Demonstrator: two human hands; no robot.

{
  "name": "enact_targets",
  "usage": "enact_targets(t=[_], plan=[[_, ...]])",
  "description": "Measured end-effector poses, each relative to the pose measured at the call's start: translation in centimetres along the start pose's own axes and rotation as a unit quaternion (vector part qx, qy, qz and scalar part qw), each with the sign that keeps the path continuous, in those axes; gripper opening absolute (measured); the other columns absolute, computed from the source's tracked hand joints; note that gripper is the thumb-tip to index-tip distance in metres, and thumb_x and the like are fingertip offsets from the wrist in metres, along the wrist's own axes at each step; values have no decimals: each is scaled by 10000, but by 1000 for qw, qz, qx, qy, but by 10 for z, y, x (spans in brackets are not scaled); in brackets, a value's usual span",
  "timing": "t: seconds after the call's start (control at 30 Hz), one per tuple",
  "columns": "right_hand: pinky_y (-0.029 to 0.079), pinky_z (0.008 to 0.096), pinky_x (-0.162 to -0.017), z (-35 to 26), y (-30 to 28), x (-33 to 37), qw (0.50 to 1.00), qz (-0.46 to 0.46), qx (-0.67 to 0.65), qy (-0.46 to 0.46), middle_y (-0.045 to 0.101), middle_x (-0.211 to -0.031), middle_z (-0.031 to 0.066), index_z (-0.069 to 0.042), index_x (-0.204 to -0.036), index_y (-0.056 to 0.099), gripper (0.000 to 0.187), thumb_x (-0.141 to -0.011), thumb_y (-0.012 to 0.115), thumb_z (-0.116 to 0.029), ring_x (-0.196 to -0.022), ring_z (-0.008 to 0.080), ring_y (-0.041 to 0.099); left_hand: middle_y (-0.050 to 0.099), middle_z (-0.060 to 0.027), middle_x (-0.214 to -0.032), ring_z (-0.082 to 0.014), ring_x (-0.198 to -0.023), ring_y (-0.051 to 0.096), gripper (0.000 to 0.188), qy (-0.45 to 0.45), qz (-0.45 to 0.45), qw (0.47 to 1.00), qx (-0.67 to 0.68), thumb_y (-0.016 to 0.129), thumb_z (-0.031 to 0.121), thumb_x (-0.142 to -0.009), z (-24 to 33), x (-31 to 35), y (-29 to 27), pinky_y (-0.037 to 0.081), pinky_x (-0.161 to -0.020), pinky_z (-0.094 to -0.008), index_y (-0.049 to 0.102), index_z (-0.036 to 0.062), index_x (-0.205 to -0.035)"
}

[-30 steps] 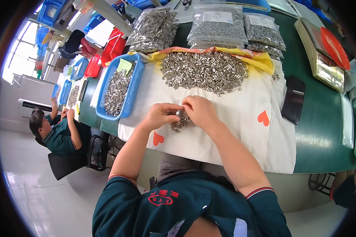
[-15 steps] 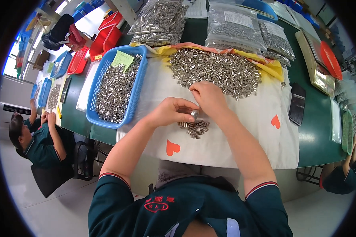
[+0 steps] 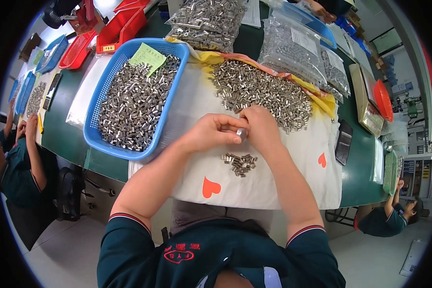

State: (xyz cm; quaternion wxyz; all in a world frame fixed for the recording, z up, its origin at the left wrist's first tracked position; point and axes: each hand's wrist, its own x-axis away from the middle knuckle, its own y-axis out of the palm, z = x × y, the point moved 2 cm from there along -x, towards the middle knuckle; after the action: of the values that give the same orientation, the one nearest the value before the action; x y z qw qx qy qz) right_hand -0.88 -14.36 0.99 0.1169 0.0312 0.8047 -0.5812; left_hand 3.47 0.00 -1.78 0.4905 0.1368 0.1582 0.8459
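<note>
Thumb and fingers of my left hand (image 3: pixel 215 129) are closed around a shiny metal piece (image 3: pixel 242 134), its flat round end showing. My right hand (image 3: pixel 261 126) is right beside it, fingers bent together and touching or nearly touching the left fingers. Whatever the right fingertips may hold is hidden. Just beyond both hands spreads a large heap of small metal sleeves (image 3: pixel 259 89). A smaller pile of similar sleeves (image 3: pixel 239 164) lies on the white cloth (image 3: pixel 269 189) nearer to me, below my hands.
To the left stands a blue basket (image 3: pixel 92 115) full of metal sleeves with a green slip (image 3: pixel 149 58). Bags of metal parts (image 3: pixel 207 24) are at the back. A dark phone (image 3: pixel 343 142) lies right. Co-workers sit at the left and right.
The whole view has shifted, with the basket appearing larger and nearer. My right hand has come back toward my left, away from the heap's edge. My left hand still grips the metal piece.
</note>
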Motion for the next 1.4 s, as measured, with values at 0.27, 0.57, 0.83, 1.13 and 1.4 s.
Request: enact_targets(t=[0.27, 0.57, 0.83, 1.13, 1.4], plan=[[432, 221, -613, 9, -9, 31, 862, 64, -477, 160, 609, -768, 34, -36, -858, 624, 133, -726, 625, -15, -667, 110, 550, 611, -50, -908, -93, -808, 582, 334, -34, 89, 995, 40, 624, -15, -759, 2, -1, 0, 478, -731, -216, 543, -13, -1083], [444, 254, -565, -4, -17, 33, 928, 53, -354, 102, 588, -734, 38, -31, -788, 602, 105, -694, 625, 8, -634, 141, 552, 618, -44, -859, -75, -770, 578, 330, -38, 99, 994, -30, 649, 1, -745, 3, -1, 7, 478, -707, -205, 564, -19, -1064], [458, 286, -548, -17, -16, 34, 957, 138, -252, 42, 589, -739, 69, -29, -770, 573, 109, -680, 616, 14, -650, 211, 570, 610, -24, -819, -58, -742, 558, 322, -31, 127, 990, -56, 665, 5, -731, 4, 3, 4, 467, -679, -195, 586, -14, -1043], [460, 281, -572, -16, -16, 38, 969, 99, -223, 51, 609, -764, 72, -30, -791, 600, 81, -714, 602, -6, -672, 199, 584, 616, -28, -828, -60, -745, 561, 328, -39, 116, 989, -82, 679, 16, -722, 4, 1, 7, 469, -679, -197, 590, -18, -1037], [444, 243, -566, -1, -25, 35, 925, -6, -357, 132, 610, -728, 40, -15, -801, 596, 92, -718, 626, -37, -619, 116, 551, 620, -37, -853, -69, -763, 566, 330, -55, 78, 993, -63, 680, 13, -718, 3, 2, 7, 470, -688, -199, 595, -15, -1036]])
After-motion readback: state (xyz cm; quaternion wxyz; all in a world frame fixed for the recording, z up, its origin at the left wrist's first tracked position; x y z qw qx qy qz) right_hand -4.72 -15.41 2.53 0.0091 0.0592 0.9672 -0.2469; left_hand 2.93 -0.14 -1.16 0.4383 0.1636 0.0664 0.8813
